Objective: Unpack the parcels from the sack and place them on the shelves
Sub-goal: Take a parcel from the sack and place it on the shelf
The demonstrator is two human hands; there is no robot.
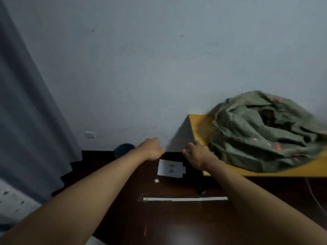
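Just right of the right hand's fingers (190, 149), a sack (261, 133) of olive-green cloth is seen, coarse-looking, matt and heavily creased, with small pink marks. It is borne by a yellow table (200, 126) whose top is smooth and matt. Below the fingers of both hands, a dark brown surface (177, 223) is seen, smooth and glossy, with a pale sheen reflected in it. On it, between the hands, a white paper label (170, 168) lies, matt and printed "6-3". Beyond the fingers, a painted wall (159, 68) is seen, matt and scuffed. Far left of the left hand (153, 149), a grey cloth curtain (26, 121) hangs, matt and softly folded.
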